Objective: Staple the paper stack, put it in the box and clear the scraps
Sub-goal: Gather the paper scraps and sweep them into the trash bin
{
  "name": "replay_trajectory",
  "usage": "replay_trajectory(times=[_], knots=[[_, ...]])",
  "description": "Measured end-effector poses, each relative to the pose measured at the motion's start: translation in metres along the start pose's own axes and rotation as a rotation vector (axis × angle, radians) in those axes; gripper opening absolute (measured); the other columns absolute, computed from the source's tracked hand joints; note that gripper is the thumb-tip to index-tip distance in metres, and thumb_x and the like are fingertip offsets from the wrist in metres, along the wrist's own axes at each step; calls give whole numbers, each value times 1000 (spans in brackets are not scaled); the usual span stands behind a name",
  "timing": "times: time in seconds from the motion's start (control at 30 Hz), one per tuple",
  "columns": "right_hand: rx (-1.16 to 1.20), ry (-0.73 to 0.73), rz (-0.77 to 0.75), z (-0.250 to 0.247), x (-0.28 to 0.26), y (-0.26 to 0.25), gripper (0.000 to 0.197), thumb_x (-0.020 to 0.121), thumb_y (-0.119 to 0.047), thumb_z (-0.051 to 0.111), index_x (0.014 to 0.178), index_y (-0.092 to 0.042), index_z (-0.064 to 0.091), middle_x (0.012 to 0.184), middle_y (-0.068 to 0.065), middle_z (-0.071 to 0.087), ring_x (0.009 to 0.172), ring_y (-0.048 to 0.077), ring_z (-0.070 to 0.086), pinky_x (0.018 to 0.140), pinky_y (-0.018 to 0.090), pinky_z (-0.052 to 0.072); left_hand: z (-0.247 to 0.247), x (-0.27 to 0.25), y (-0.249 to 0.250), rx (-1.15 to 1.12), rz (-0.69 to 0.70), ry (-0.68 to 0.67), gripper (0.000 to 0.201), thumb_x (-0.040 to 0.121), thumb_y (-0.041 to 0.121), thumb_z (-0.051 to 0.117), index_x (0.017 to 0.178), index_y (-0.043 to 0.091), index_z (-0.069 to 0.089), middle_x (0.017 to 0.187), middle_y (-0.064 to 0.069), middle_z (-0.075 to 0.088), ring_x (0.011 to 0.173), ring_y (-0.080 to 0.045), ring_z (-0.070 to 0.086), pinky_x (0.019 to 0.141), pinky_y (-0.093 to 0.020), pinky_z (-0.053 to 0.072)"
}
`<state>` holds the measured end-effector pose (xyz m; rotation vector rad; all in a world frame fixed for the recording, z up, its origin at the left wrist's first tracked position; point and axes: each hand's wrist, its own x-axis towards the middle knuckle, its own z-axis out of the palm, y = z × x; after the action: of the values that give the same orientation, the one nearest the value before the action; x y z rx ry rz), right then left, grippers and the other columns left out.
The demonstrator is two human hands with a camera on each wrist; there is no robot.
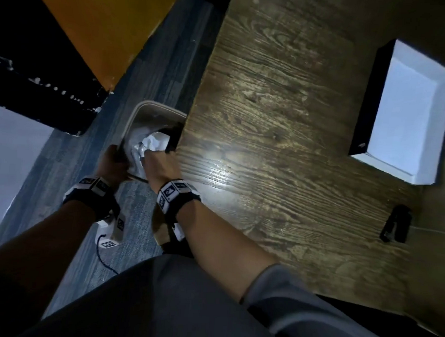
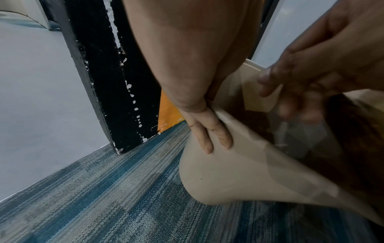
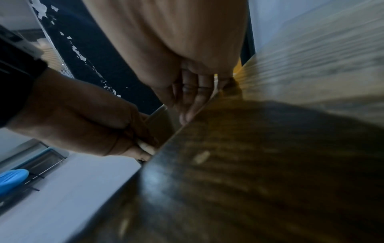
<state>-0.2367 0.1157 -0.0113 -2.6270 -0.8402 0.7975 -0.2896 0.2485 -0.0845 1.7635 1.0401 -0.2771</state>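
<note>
Scraps going into the bin at the desk's left edge.

The left hand [image 1: 114, 162] has its grip closed on the rim of the beige bin [image 1: 153, 109], tilted against the desk [image 1: 281, 120]. The right hand [image 1: 161, 163], fingers straight, pushes crumpled scraps [image 1: 150, 143] in. The box [image 1: 407, 111] lies at the far right edge, the stapler [image 1: 396, 223] nearer; the paper stack cannot be made out. Risk: the tilted bin slips and spills. Only the head view shows scraps; the left wrist view shows fingers [image 2: 209, 131] on the bin wall.
</note>
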Motion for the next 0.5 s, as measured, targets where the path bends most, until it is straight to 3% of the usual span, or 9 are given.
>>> replay_trajectory(times=[0.07,0.13,0.2,0.27,0.33,0.4,0.5], knots=[[59,-18,-32,-1,-4,3,21,88,1,52,107,3,62,114,24,64,107,41,60,77,38,43,-1,-2,-3,-22,10,10,31,84,-18,53,100,8,45,76,0,45,70,-22,48,40,-20,46],[63,-37,-117,-2,-10,10,28,81,3,59,109,1,65,122,21,61,116,39,53,94,38,39,-7,1,-11,-66,27,-24,29,81,-15,59,89,11,49,74,-2,46,76,-22,49,53,-31,44],[63,-2,-167,-1,-20,23,38,83,-8,59,121,-10,63,145,11,45,137,32,31,112,40,17,-12,7,-23,-91,18,-42,32,74,-4,64,76,24,50,73,-4,47,79,-26,49,66,-42,46],[189,115,-116,-6,-47,44,43,83,-15,59,125,-16,60,153,7,34,144,28,19,114,48,8,-16,18,-41,-93,-3,-38,27,71,2,66,74,27,53,77,-6,53,82,-30,54,73,-53,48],[233,209,-41,-9,-89,77,48,84,-20,56,131,-15,55,154,10,33,145,31,20,113,53,13,-17,33,-67,-49,-32,-41,21,69,8,69,84,20,60,86,-16,60,85,-39,63,74,-58,53],[194,262,67,-10,-138,119,53,88,-32,46,137,-12,47,154,12,32,145,32,21,115,52,18,-17,9,-46,-19,-36,-28,28,71,7,70,97,8,59,90,-20,62,87,-45,65,69,-49,55],[122,307,366,-2,-216,182,67,91,-45,32,149,-11,30,159,9,22,148,26,12,121,43,12,-11,-15,-32,16,-15,1,23,86,3,67,101,13,53,81,-9,57,70,-30,59,49,-26,53]])
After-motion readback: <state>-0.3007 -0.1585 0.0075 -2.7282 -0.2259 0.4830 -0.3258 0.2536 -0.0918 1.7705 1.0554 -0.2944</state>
